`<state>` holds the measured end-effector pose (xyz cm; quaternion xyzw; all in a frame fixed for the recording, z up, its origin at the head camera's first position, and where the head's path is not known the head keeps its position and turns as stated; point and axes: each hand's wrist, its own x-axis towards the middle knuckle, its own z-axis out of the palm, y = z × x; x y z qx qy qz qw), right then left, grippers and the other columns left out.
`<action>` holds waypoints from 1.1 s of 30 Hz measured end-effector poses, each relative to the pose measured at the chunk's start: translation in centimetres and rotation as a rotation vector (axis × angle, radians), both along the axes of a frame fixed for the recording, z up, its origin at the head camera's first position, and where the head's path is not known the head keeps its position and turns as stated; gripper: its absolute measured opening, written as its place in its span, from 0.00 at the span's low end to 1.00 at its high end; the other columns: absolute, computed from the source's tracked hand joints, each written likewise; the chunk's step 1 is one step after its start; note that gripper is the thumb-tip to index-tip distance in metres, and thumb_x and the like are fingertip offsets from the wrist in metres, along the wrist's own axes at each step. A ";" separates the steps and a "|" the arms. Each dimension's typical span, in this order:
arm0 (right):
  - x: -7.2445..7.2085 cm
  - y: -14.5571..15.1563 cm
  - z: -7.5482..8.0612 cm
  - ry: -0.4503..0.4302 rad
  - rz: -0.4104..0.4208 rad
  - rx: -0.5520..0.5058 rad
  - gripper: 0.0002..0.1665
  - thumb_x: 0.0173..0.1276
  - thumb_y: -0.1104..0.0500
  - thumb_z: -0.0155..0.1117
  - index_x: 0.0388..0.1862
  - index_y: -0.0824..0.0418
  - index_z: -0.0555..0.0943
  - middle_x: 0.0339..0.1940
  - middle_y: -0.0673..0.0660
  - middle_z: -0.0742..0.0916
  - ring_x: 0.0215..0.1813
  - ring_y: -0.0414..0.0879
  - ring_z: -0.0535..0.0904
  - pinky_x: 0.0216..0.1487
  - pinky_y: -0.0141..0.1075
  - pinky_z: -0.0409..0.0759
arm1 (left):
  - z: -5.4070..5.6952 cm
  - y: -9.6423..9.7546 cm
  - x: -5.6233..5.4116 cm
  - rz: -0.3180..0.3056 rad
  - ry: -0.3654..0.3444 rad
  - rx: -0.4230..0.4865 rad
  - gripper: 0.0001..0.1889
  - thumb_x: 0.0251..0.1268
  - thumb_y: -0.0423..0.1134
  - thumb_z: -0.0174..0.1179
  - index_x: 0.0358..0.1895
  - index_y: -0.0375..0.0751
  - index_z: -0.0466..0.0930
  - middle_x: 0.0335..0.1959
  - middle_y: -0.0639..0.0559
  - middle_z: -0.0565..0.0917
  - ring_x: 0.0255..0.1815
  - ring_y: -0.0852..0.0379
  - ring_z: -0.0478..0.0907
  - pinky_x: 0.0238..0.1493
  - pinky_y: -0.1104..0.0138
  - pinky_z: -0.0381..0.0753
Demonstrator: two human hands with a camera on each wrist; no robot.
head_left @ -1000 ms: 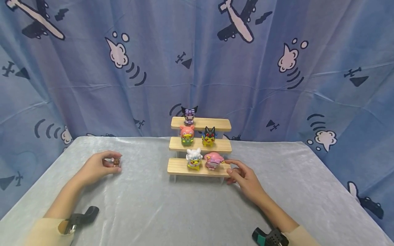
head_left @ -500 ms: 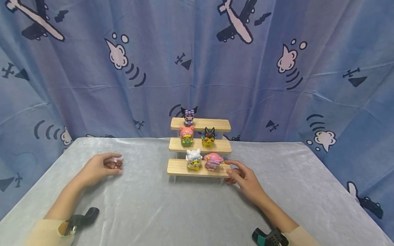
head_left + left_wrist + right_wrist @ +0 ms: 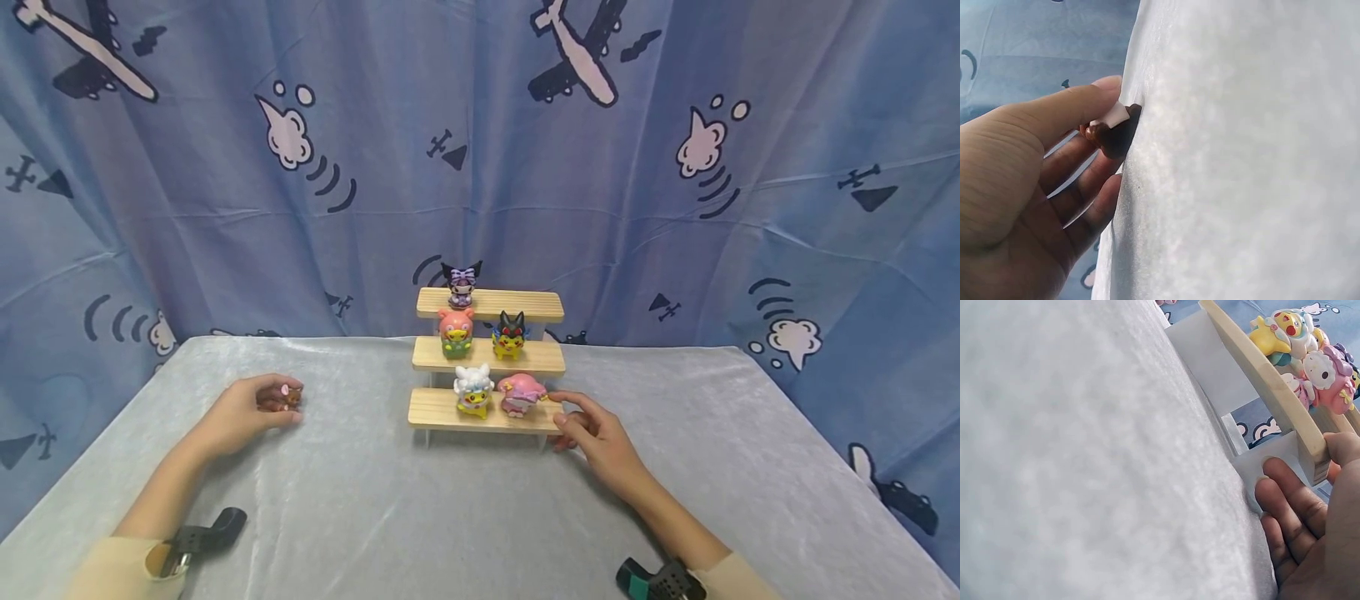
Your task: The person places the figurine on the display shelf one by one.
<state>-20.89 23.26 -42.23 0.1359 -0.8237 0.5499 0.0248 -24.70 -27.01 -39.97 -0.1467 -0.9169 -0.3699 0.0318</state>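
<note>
My left hand (image 3: 243, 412) pinches a small brown figurine (image 3: 292, 395) between thumb and fingers, low over the left part of the table. In the left wrist view the brown figurine (image 3: 1119, 137) shows a white patch under the thumb and sits close to the cloth. My right hand (image 3: 600, 437) holds the right end of a three-tier wooden display stand (image 3: 435, 408). The right wrist view has the thumb at the plank's end and the other fingers below it, beside the stand's leg. A pink figurine (image 3: 521, 394) stands close to the index fingertip.
A white-haired yellow figurine (image 3: 473, 392) shares the lowest tier. On the middle tier stand a coral-and-green figurine (image 3: 455, 333) and a black-eared yellow figurine (image 3: 510, 335). A black-and-purple figurine (image 3: 461, 285) tops the stand. Pale cloth (image 3: 337, 517) covers the table; a blue curtain (image 3: 375, 167) hangs behind.
My left hand has shifted slightly right, and the brown figurine has turned from upright to tilted between its fingers. My right hand and the stand stay put.
</note>
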 end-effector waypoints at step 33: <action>0.1 0.1 0.0 0.006 -0.006 0.001 0.21 0.79 0.57 0.56 0.66 0.64 0.75 0.35 0.67 0.89 0.34 0.40 0.87 0.40 0.36 0.87 | 2.5 1.0 0.5 0.081 0.180 0.070 0.20 0.60 0.36 0.72 0.56 0.40 0.82 0.44 0.41 0.89 0.39 0.81 0.78 0.41 0.76 0.80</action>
